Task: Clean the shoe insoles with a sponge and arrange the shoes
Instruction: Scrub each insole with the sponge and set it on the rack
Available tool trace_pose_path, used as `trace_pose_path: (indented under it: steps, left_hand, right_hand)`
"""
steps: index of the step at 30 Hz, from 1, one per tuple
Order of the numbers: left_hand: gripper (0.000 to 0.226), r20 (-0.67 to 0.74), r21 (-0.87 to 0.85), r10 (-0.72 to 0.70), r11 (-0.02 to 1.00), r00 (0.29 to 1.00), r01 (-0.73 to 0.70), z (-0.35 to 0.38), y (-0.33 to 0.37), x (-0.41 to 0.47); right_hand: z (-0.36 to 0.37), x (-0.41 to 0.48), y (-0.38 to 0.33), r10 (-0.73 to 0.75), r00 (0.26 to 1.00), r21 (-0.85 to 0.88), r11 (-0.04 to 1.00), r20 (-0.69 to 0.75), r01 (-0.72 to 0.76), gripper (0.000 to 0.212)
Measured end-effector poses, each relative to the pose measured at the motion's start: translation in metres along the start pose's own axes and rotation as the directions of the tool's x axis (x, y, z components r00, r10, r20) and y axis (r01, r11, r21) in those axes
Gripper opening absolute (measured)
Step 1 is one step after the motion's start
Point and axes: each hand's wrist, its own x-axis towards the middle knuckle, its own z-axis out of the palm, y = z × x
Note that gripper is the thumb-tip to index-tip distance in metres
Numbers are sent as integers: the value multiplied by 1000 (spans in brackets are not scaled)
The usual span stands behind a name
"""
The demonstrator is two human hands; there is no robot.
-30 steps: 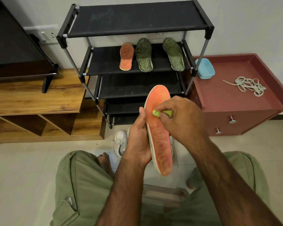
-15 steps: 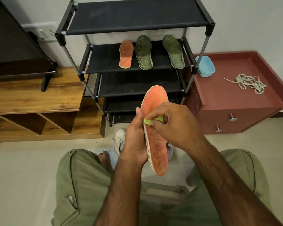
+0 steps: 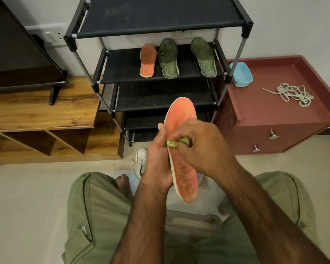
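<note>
I hold an orange insole (image 3: 181, 119) upright in front of my knees. My left hand (image 3: 156, 164) grips its left edge from behind. My right hand (image 3: 202, 149) pinches a small green sponge (image 3: 172, 143) and presses it against the middle of the insole. On the second shelf of the black shoe rack (image 3: 156, 29) lie a second orange insole (image 3: 147, 62) and two dark green insoles (image 3: 168, 58) (image 3: 203, 57). A white shoe (image 3: 140, 161) stands on the floor behind my left hand, partly hidden.
A dark red cabinet (image 3: 286, 119) at the right carries a light blue tub (image 3: 241, 74) and a tangle of pale laces (image 3: 293, 94). A wooden TV unit (image 3: 46, 109) with a screen stands at the left. Beige floor tiles lie around my legs.
The sponge has slid down and to the left along the insole. The insole has sunk slightly lower in my view.
</note>
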Motion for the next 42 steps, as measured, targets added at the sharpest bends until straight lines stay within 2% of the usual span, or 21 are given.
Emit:
trace_pose_path:
  steps: [1, 4, 9, 13, 17, 21, 25, 30, 34, 38, 42]
  left_hand:
    - [78, -1, 2, 7, 1000, 1000, -7, -1, 0, 0]
    - [75, 0, 39, 41, 998, 999, -41, 1, 0, -2]
    - [79, -4, 17, 19, 1000, 1000, -19, -3, 0, -1]
    - [74, -14, 46, 58, 997, 998, -57, 1, 0, -2]
    - [78, -2, 13, 32, 999, 999, -32, -1, 1, -2]
    - [72, -25, 45, 78, 996, 997, -77, 1, 0, -3]
    - [76, -22, 16, 45, 999, 999, -44, -1, 0, -2]
    - [72, -34, 22, 81, 997, 996, -81, 0, -1, -2]
    - [74, -18, 19, 62, 998, 998, -62, 1, 1, -3]
    - [72, -25, 28, 82, 996, 996, -81, 5, 0, -2]
    - [71, -44, 49, 63, 997, 997, -61, 8, 3, -2]
  right_hand:
    - [-1, 0, 1, 5, 1000, -7, 1000, 6, -5, 21]
    - [-6, 5, 8, 68, 993, -63, 995, -97, -74, 18]
    - [-1, -3, -2, -30, 999, -69, 997, 11, 31, 23]
    - [-8, 3, 3, 49, 997, -209, 976, -54, -59, 21]
    - [-1, -5, -7, -4, 1000, -93, 996, 18, 5, 22]
    - [-6, 2, 1, 102, 992, -204, 972, -77, -116, 19]
    - [0, -6, -9, 10, 1000, -81, 997, -1, -10, 22]
    - [-7, 2, -6, 82, 996, -221, 971, -33, -88, 21]
    - [-3, -1, -13, -11, 1000, -91, 996, 22, 13, 21]
    - [-6, 9, -5, 81, 992, -183, 978, -92, -97, 21]
    - [-1, 2, -13, 37, 998, -3, 999, -55, -37, 21]
